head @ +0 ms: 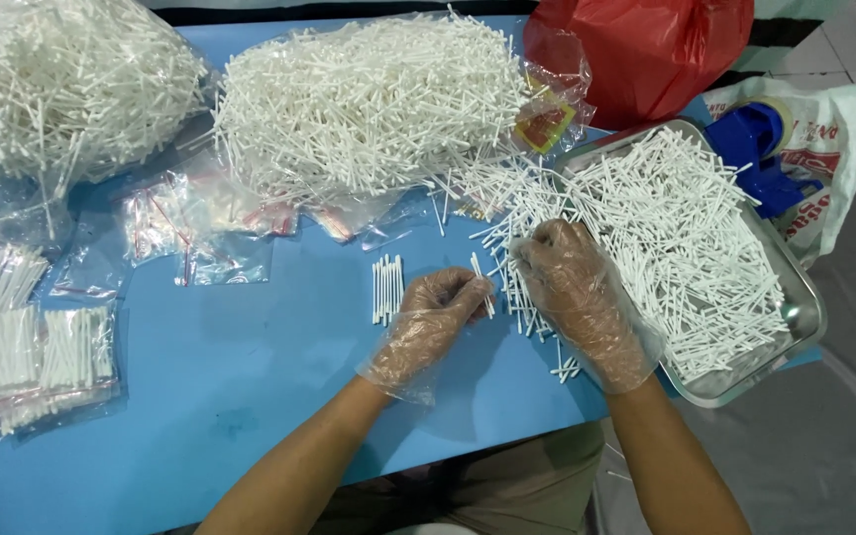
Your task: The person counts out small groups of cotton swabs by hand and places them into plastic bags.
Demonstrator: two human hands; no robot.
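Observation:
Both my hands wear thin clear plastic gloves. My left hand pinches a few white cotton swabs near the middle of the blue table. My right hand rests fingers-down on loose swabs spilled beside a metal tray heaped with more swabs. A small neat row of swabs lies just left of my left hand.
Two big heaps of swabs lie on clear plastic at the back, one in the middle, one at far left. Small clear zip bags and filled packets lie at left. A red plastic bag and blue tape dispenser sit at back right.

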